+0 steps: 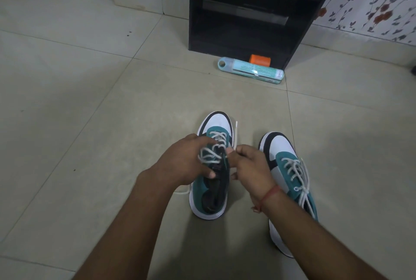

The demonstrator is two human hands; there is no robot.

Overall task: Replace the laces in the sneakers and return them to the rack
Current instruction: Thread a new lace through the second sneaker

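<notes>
Both grips busy: left hand (184, 159) holding green-and-white left sneaker (210, 180), right hand (249, 167) pinching its white lace (235, 132); laced second sneaker (290, 180) beside.

A home: tiled floor (90, 99), floral wallpaper (371, 2).

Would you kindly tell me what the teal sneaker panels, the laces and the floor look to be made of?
Teal side panels of the left sneaker: apparently suede or a synthetic nap, matte and fuzzy, no shine. White flat laces: woven fabric, probably cotton or polyester, soft and dull. Pale beige floor: likely ceramic tile, smooth with faint sheen and straight grout lines.
</notes>
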